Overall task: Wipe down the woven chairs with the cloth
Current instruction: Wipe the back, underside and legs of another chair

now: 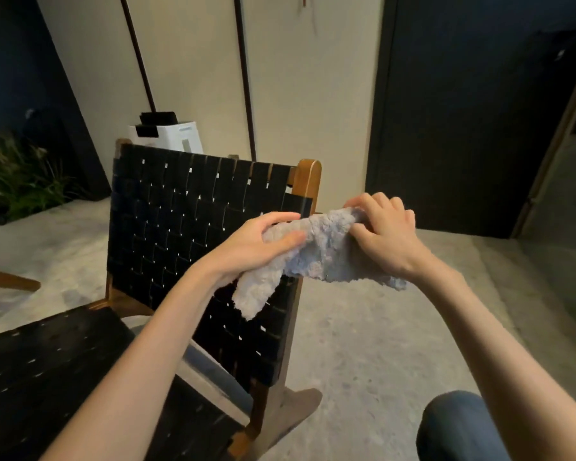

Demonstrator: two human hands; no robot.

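Both hands are up at centre frame, sharing one fluffy grey cloth (323,254). The left hand (256,247) grips its left end, thumb laid across the top and fingers curled beneath, with a loose tail of fabric drooping below the palm. The right hand (384,232) bunches the other end, fingers folded over the top edge and thumb pressed into the pile. The cloth stretches between them, held in the air just in front of the right edge of the chair's backrest. That woven chair (193,227) fills the left and middle of the frame: black straps, brown wooden frame, seat running down to the lower left. Behind its top rail stands a white appliance (177,136). A plant (17,174) sits at far left, and a knee in blue jeans (459,427) shows at lower right, over a grey concrete floor (379,344).
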